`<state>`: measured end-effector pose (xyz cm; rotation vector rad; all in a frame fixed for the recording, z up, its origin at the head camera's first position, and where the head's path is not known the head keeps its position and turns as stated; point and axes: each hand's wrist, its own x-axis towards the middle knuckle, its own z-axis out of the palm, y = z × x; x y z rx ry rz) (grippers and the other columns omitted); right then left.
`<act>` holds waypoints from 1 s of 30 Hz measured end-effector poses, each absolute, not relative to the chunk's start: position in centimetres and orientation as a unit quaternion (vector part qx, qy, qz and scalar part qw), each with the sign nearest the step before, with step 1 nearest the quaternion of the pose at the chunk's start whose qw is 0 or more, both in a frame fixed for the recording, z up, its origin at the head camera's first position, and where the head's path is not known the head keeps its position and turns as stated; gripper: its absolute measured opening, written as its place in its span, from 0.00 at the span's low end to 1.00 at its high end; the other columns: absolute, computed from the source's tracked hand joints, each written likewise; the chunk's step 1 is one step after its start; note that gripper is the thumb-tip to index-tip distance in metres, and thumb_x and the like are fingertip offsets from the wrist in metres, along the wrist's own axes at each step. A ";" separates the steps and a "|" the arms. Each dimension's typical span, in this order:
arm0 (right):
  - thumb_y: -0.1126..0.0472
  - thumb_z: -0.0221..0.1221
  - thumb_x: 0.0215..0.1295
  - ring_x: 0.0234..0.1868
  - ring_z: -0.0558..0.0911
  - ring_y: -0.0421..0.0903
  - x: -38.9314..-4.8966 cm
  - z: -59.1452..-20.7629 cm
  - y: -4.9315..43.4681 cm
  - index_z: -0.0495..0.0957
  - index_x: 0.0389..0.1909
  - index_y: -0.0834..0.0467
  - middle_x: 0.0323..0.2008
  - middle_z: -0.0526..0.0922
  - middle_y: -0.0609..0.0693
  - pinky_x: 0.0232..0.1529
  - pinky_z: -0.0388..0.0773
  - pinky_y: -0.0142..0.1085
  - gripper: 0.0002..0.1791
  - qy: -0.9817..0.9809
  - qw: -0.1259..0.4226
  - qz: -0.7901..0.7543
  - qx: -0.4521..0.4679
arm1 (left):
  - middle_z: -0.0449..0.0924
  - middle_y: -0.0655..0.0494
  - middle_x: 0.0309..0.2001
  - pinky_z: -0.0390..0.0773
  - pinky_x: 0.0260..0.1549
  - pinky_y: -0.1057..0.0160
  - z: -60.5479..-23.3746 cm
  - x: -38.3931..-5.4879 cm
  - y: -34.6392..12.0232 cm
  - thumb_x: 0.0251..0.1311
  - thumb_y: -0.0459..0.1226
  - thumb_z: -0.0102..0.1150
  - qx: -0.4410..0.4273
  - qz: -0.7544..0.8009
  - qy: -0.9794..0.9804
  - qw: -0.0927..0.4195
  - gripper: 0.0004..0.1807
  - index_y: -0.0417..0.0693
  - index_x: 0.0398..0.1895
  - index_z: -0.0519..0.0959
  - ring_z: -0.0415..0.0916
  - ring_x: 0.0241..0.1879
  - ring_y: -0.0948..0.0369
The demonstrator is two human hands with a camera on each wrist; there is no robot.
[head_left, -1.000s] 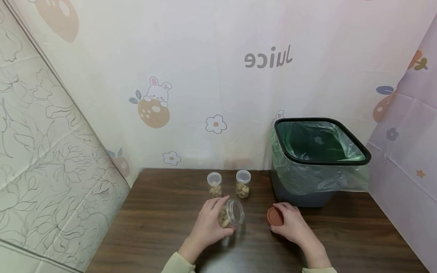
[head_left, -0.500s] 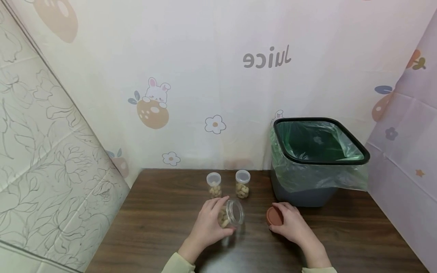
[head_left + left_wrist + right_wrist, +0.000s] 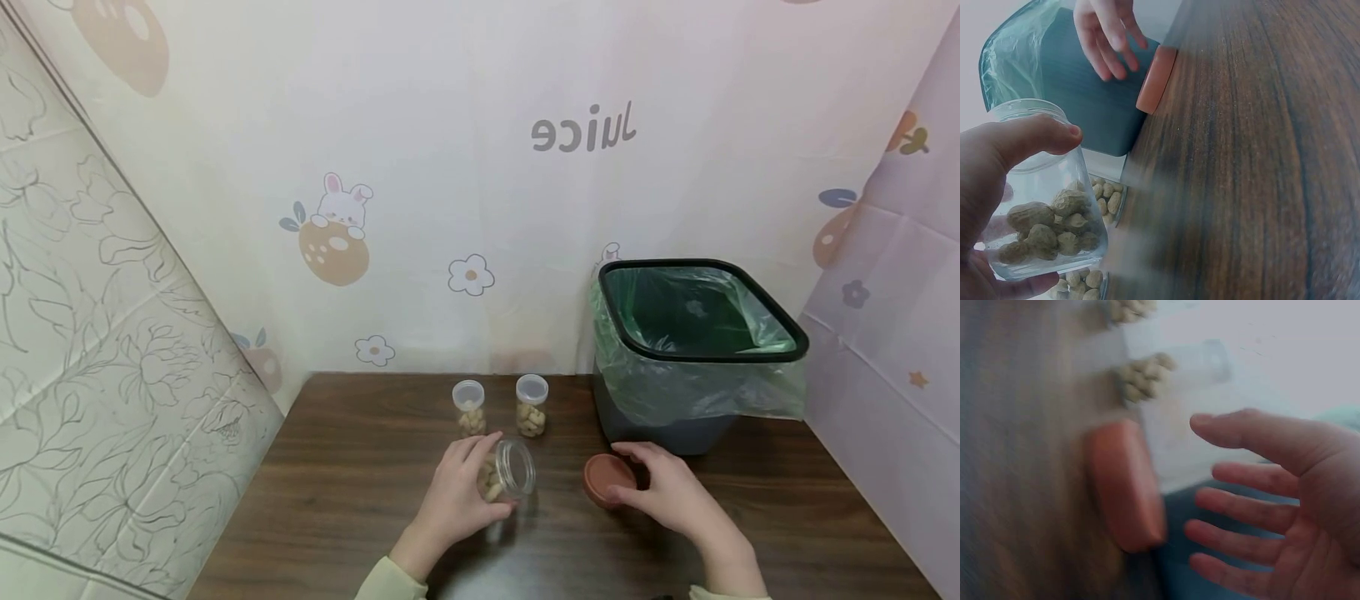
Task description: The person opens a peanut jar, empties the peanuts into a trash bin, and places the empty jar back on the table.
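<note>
Left hand (image 3: 461, 492): curled round the body of a clear jar (image 3: 512, 471), thumb on one side, fingers on the other. The jar is tilted, its uncovered mouth turned toward the person's right; whether it touches the counter (image 3: 360, 475) cannot be told.

Right hand (image 3: 663, 487): fingers extended and spread, thumb well away from them, holding nothing. In the right wrist view, a gap shows between this hand and the round red-brown lid (image 3: 603, 477), which rests on the dark wood-grain counter between the two hands, near the bin.

Surroundings: pale sleeves (image 3: 393, 581) at both wrists; behind the counter, a pale printed curtain (image 3: 420, 167) with rabbit, fruit and flower motifs and the word "Juice" in mirrored letters; at the left, a white wall (image 3: 112, 375) with floral line drawing. The left hand covers part of the jar it holds, and its fingertips come close before the foot of the rear left jar (image 3: 472, 417).

Containers: the held jar, with unshelled peanuts (image 3: 1047, 231) gathered toward its base. The rear left jar and the rear right jar (image 3: 531, 418), both upright near the back edge, capped with translucent lids and partly filled with nuts. A grey bin (image 3: 667, 433), black-rimmed, at the right rear, fitted with a translucent green liner (image 3: 652, 392) that hangs over its outside.
</note>
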<state>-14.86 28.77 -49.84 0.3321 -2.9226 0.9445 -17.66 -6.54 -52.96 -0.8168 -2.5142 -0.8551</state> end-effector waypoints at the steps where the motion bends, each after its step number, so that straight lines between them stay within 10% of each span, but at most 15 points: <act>1: 0.49 0.80 0.61 0.58 0.86 0.59 -14.6 -49.5 29.4 0.83 0.65 0.62 0.60 0.86 0.58 0.53 0.85 0.52 0.35 -0.943 0.028 0.312 0.108 | 0.82 0.50 0.63 0.82 0.60 0.45 -52.9 -17.7 -6.5 0.36 0.48 0.93 -0.289 -0.302 -0.890 0.182 0.57 0.49 0.75 0.76 0.78 0.63 0.52; 11: 0.59 0.72 0.71 0.50 0.86 0.37 -11.7 -48.0 38.8 0.82 0.65 0.61 0.59 0.88 0.58 0.40 0.84 0.35 0.24 -0.945 0.038 0.320 0.052 | 0.82 0.50 0.63 0.82 0.59 0.42 -52.2 -17.9 -7.1 0.34 0.47 0.94 -0.292 -0.309 -0.884 0.195 0.58 0.49 0.75 0.76 0.78 0.64 0.51; 18: 0.68 0.61 0.78 0.46 0.76 0.18 -11.3 -45.5 45.6 0.78 0.63 0.64 0.49 0.78 0.18 0.40 0.71 0.18 0.16 -0.929 0.136 0.341 0.050 | 0.83 0.49 0.63 0.81 0.60 0.42 -50.9 -18.3 -8.7 0.32 0.46 0.94 -0.278 -0.332 -0.881 0.191 0.57 0.50 0.73 0.78 0.79 0.64 0.49; 24: 0.62 0.35 0.90 0.49 0.71 0.16 -13.7 -41.7 47.2 0.64 0.76 0.70 0.58 0.74 0.29 0.41 0.74 0.17 0.25 -0.898 0.177 0.402 0.012 | 0.82 0.51 0.62 0.81 0.60 0.43 -49.6 -18.8 -10.0 0.32 0.47 0.95 -0.283 -0.333 -0.878 0.196 0.58 0.54 0.75 0.77 0.78 0.64 0.51; 30: 0.61 0.36 0.90 0.70 0.67 0.32 -16.7 -39.5 46.1 0.51 0.89 0.54 0.75 0.65 0.42 0.53 0.68 0.16 0.31 -0.836 0.241 0.488 0.071 | 0.82 0.49 0.62 0.81 0.61 0.44 -47.9 -18.8 -10.8 0.32 0.47 0.95 -0.298 -0.331 -0.871 0.208 0.58 0.52 0.75 0.78 0.78 0.65 0.50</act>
